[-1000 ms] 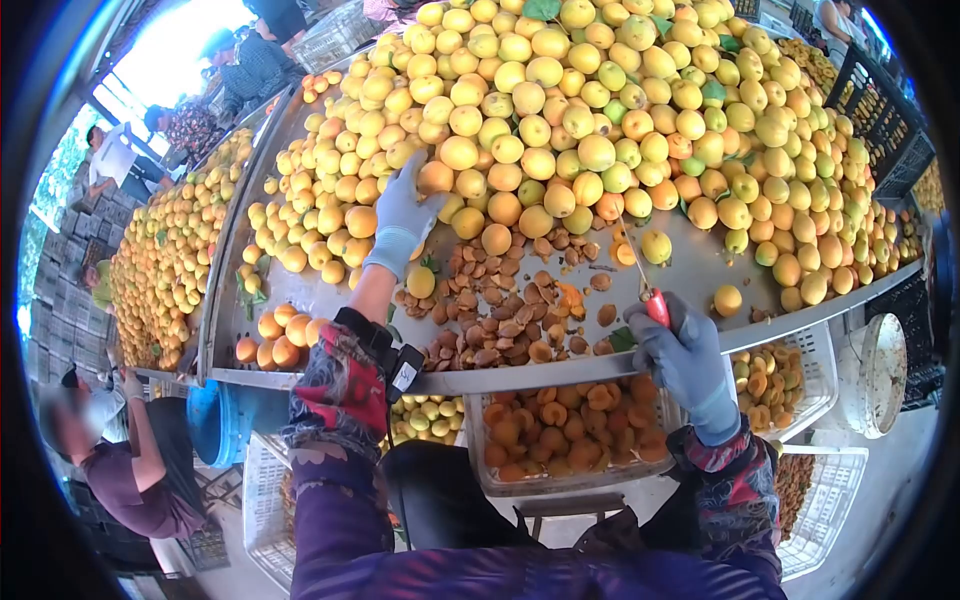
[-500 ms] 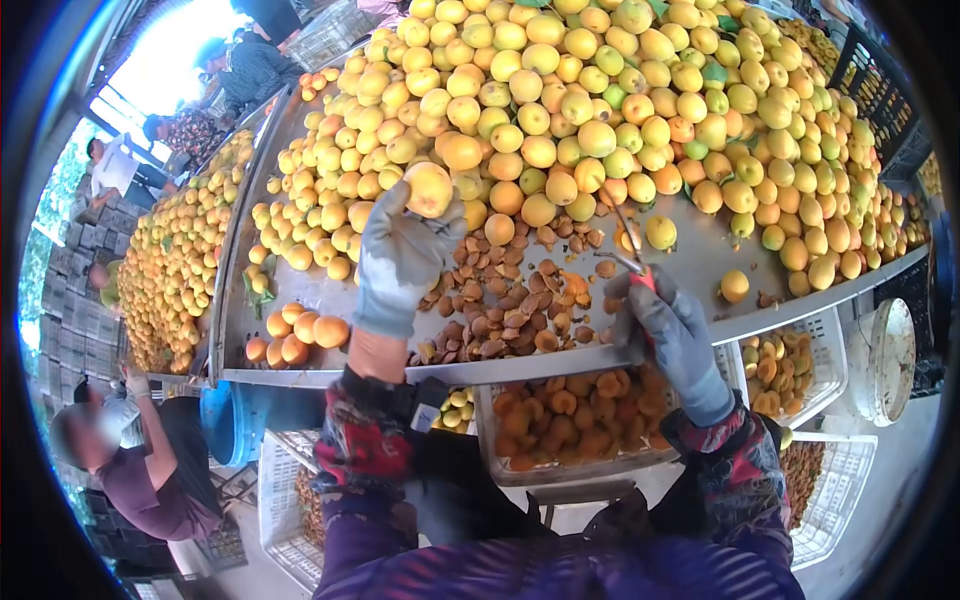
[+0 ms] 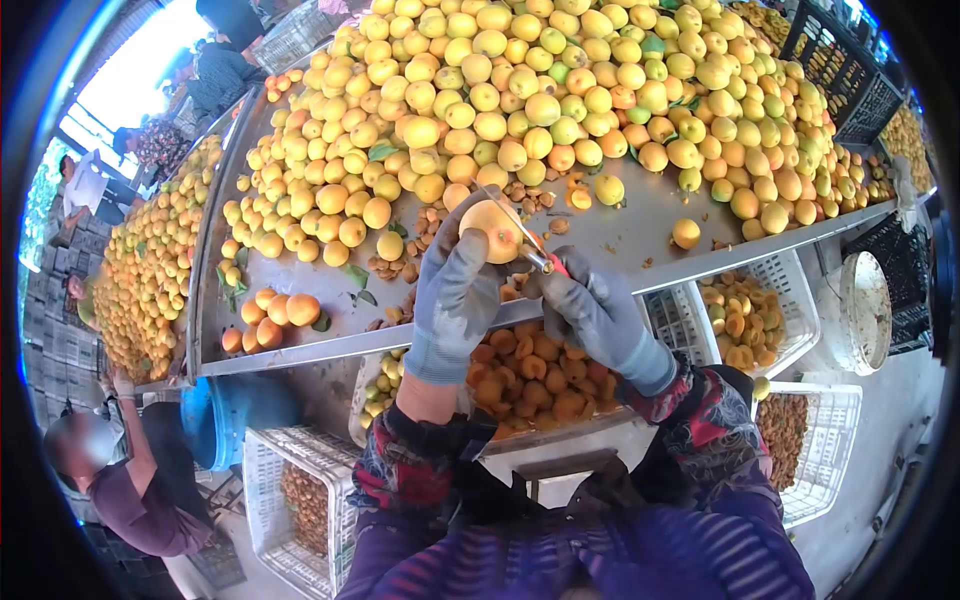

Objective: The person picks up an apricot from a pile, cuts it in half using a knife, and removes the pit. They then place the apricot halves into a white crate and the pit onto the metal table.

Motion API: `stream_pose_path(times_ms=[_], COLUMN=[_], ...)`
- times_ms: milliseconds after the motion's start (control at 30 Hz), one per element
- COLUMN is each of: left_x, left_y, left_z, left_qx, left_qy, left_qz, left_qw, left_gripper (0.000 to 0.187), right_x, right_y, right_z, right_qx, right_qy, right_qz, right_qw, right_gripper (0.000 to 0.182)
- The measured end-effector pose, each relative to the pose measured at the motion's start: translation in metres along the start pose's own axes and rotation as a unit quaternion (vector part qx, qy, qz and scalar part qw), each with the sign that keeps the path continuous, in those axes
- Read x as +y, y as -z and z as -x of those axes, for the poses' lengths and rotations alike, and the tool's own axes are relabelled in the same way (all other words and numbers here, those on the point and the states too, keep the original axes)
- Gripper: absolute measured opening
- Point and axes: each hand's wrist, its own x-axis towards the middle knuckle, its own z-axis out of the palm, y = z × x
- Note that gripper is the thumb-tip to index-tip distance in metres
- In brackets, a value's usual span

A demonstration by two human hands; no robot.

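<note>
My left hand [image 3: 452, 315], in a grey-coated glove, grips a large yellow-orange apricot [image 3: 490, 232] near the front edge of the metal table [image 3: 645, 228]. In my right hand [image 3: 608, 315], also gloved, is a red-handled knife [image 3: 541, 261]. Its thin metal blade lies against the right side of the apricot. Behind both hands rises a big pile of apricots [image 3: 480, 105]. Brown pits [image 3: 393, 270] are scattered on the metal, partly hidden by my left hand. Below the edge, apricot halves [image 3: 540, 372] fill a crate under my wrists.
White crates with pits stand at lower left [image 3: 262, 500] and lower right [image 3: 835, 455]. Right of me are a crate of halves [image 3: 742, 318] and a white bucket [image 3: 868, 310]. A blue barrel [image 3: 232, 425] and another person [image 3: 150, 495] are at left. Several apricots [image 3: 268, 322] sit apart at the table's left.
My hands have come together: the left with its apricot moved right and down, and the knife swung left onto the fruit. The view has shifted a little.
</note>
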Motion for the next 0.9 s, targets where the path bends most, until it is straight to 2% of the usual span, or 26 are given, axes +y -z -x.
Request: stream_pose_path(times_ms=[133,233,333,400,600,733,800,833,900], left_x=[-0.003,-0.003,-0.004,-0.002,-0.009,-0.012,-0.012,-0.013,-0.017], left_y=[0.001,-0.002,-0.004,-0.002,-0.001,0.002,0.005,0.005,0.003], left_z=[0.003,0.004,0.003,0.004,0.008,0.006,0.006,0.006,0.005], left_qx=[-0.018,-0.03,0.005,-0.013,0.043,0.04,0.045,0.045,0.081], left_qy=[-0.012,-0.008,-0.019,-0.011,-0.006,0.001,-0.005,-0.005,0.007], left_qz=[-0.06,-0.077,-0.087,-0.128,-0.153,-0.135,-0.223,-0.223,-0.158], left_qw=[0.998,0.997,0.996,0.992,0.987,0.99,0.974,0.974,0.984], left_gripper=[0.05,0.05,0.045,0.043,0.038,0.035,0.034,0.034,0.034], right_x=[-0.007,-0.009,-0.005,0.005,0.006,0.021,0.027,0.027,0.027], right_y=[0.001,0.004,0.001,-0.002,-0.01,-0.013,-0.009,-0.011,-0.018], right_z=[-0.002,-0.007,-0.009,-0.009,-0.01,-0.013,-0.015,-0.018,-0.025], right_qx=[0.002,-0.025,-0.012,-0.011,0.017,0.043,0.02,0.02,0.1], right_qy=[0.003,0.023,-0.008,0.012,-0.017,-0.01,-0.056,-0.056,0.053], right_qz=[-0.007,-0.011,0.004,-0.085,-0.095,-0.105,-0.137,-0.138,0.022], right_qw=[1.0,0.999,1.0,0.996,0.995,0.994,0.989,0.989,0.993], right_gripper=[0.038,0.03,0.031,0.028,0.024,0.026,0.026,0.026,0.027])
